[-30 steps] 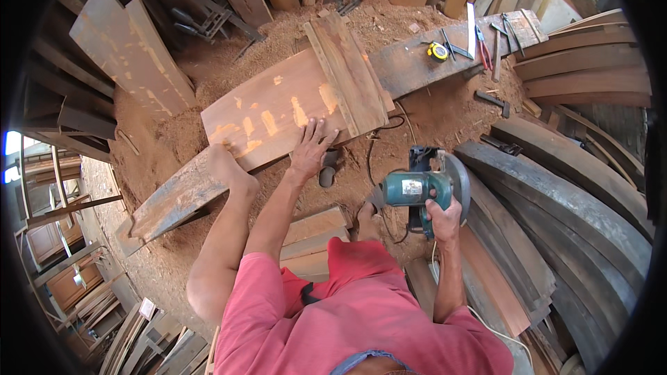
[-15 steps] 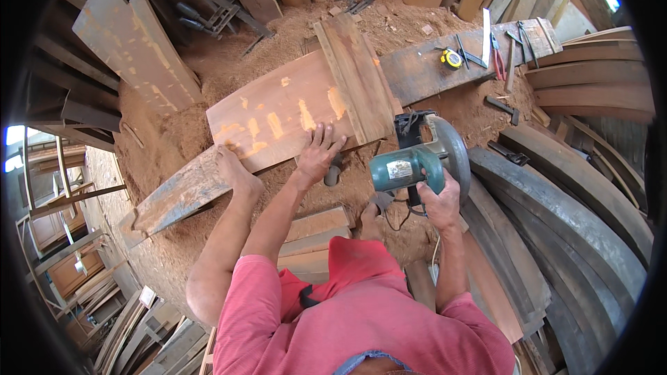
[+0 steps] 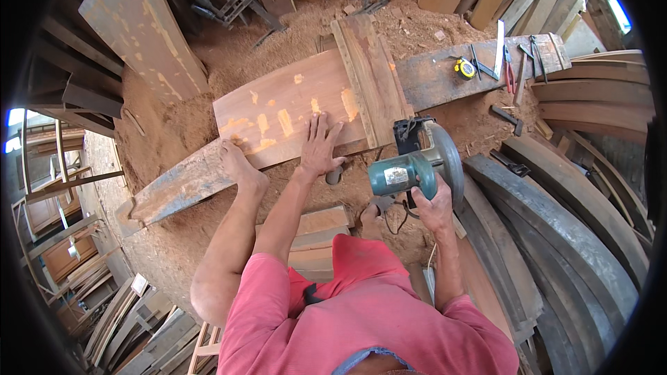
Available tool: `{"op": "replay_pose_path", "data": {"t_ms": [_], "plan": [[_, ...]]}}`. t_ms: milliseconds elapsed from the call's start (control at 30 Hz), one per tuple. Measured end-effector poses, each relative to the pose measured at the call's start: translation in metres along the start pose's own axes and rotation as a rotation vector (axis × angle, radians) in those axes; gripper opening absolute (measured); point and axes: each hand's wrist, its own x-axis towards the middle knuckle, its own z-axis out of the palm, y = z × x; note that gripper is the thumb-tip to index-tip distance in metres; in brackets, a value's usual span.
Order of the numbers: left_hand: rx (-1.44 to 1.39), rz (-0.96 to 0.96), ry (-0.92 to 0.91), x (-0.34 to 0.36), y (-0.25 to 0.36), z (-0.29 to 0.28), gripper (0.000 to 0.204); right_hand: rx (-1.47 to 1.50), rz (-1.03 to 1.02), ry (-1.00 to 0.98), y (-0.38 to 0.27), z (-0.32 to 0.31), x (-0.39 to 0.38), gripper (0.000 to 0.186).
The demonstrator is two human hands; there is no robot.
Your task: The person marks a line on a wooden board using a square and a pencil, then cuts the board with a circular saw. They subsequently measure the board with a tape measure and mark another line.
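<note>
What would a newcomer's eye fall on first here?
Probably the teal circular saw, right of centre, held in the person's right grip. Next, the reddish board left of centre, marked with bright orange patches, the left grip spread on its near side. The yellow tape measure also stands out at upper right, on a long dark plank.
</note>
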Motion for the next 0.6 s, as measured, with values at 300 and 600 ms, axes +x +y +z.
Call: {"op": "replay_pose_path", "data": {"t_ms": [300, 600], "plan": [[-0.034, -0.025, 0.027, 0.002, -0.02, 0.004, 0.096, 0.177, 0.078, -0.063, -0.01, -0.001, 0.0, 0.031], [0.005, -0.032, 0.076, 0.0, -0.014, 0.009, 0.094, 0.173, 0.093, -0.072, -0.012, -0.002, 0.003, 0.029]]}}
